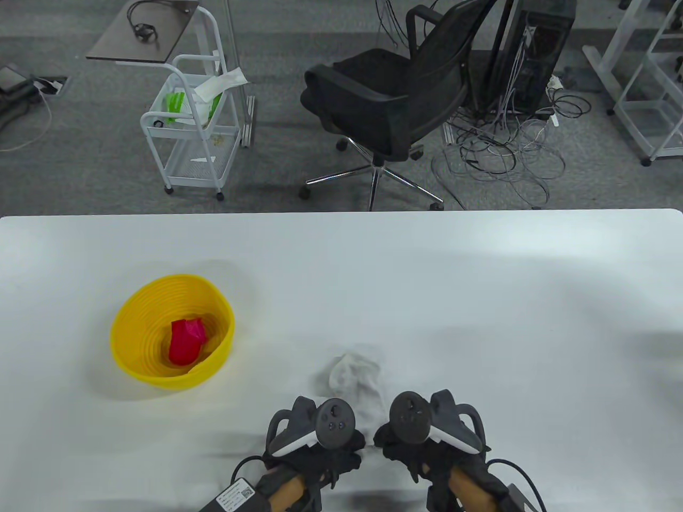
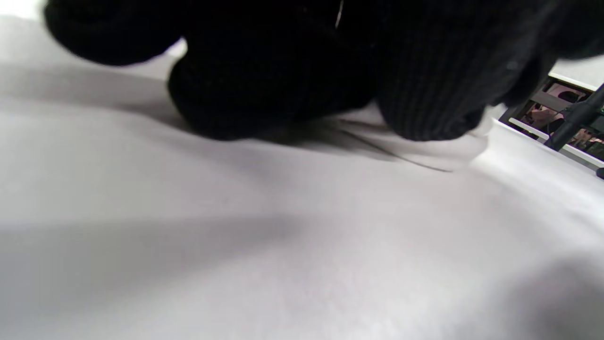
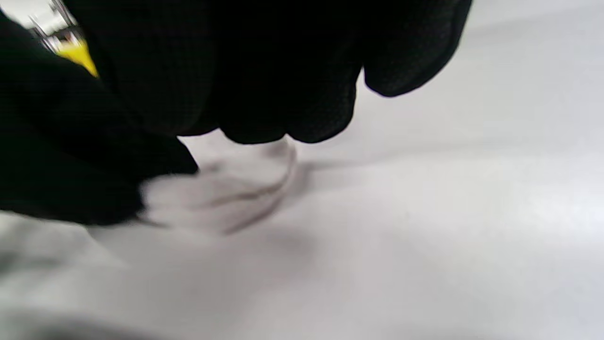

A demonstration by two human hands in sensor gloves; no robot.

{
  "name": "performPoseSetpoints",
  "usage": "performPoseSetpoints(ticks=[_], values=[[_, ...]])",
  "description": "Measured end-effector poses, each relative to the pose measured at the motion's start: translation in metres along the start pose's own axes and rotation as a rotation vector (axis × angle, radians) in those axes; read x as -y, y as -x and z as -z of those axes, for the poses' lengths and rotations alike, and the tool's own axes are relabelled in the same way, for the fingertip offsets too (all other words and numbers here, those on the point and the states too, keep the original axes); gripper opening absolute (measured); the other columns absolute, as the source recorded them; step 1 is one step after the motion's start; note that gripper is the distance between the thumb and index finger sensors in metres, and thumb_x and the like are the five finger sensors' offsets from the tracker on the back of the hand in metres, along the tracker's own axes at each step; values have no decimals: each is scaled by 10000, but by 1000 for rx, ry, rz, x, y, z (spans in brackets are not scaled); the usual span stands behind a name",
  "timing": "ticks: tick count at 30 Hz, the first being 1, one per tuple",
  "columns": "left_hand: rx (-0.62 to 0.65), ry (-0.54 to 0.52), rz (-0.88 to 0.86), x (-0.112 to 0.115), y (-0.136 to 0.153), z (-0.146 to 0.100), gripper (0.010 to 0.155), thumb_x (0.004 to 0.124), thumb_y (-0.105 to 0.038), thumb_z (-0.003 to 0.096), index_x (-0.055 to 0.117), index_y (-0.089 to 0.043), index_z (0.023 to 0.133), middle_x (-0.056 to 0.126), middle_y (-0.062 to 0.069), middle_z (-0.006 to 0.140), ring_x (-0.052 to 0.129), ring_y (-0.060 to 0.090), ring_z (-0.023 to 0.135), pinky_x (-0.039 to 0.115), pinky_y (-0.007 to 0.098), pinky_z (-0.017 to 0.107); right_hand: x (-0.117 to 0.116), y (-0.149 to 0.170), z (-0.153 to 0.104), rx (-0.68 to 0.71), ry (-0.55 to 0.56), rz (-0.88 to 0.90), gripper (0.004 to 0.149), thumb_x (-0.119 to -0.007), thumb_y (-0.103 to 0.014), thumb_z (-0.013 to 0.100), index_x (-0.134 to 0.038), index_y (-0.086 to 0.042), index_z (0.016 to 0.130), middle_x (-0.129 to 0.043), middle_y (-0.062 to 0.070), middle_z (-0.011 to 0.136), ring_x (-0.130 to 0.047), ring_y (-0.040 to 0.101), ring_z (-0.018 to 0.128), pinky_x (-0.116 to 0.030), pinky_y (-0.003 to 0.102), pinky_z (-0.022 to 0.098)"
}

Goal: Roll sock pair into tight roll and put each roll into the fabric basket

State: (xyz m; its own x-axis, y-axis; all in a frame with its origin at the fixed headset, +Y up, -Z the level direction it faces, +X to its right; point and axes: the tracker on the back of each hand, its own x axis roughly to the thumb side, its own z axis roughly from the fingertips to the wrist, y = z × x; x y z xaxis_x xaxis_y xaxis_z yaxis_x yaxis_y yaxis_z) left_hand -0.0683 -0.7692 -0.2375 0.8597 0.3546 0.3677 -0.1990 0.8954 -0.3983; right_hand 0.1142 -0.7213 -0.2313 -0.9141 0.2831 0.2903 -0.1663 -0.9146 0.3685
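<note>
Both hands sit at the near end of the white socks (image 1: 356, 381): the right hand (image 3: 264, 89) curls its fingers, pinching the fabric; the left hand (image 2: 302, 71) is curled, grip unclear. Loose tension could unravel the roll before it reaches the basket (image 1: 124, 330), beyond the left fingers, where 1 red roll (image 1: 185, 341) already lies. No legible writing.

table (image 1: 480, 277): white | on it: yellow basket (image 1: 125, 341), white sock (image 1: 358, 384), possibly a pair

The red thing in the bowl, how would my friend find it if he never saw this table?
Start at the big white table and look to its left side for the yellow basket. Inside it lies a rolled red sock pair. It is the only red thing here; the other socks, near the hands, are white.
</note>
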Motion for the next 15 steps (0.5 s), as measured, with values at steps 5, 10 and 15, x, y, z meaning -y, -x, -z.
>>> performPoseSetpoints(ticks=[5, 10, 15], values=[[6, -29, 10, 0, -1, 0, 411, 900, -437, 342, 944, -322, 734, 1009, -9, 589, 1026, 185, 324, 837, 389, 280, -12, -8, 3, 3, -54, -85, 408, -910, -450, 361, -896, -399, 765, -959, -134, 818, -977, 145, 731, -769, 478, 595], [9, -33, 11, 0, -1, 0, 411, 884, -444, 347, 945, -323, 734, 1011, -10, 587, 1027, 185, 322, 837, 391, 279, -25, -15, 7, -14, -70, -182, 455, -924, -469, 342, -873, -409, 790, -934, -148, 850, -956, 151, 768, -756, 486, 608], [13, -20, -15, -1, 1, -1, 439, 830, -468, 362, 947, -303, 752, 1012, 6, 607, 1031, 195, 336, 836, 396, 287, -34, -19, 10, -25, -49, -221, 511, -953, -484, 314, -852, -397, 806, -915, -124, 856, -952, 152, 768, -754, 492, 608]])
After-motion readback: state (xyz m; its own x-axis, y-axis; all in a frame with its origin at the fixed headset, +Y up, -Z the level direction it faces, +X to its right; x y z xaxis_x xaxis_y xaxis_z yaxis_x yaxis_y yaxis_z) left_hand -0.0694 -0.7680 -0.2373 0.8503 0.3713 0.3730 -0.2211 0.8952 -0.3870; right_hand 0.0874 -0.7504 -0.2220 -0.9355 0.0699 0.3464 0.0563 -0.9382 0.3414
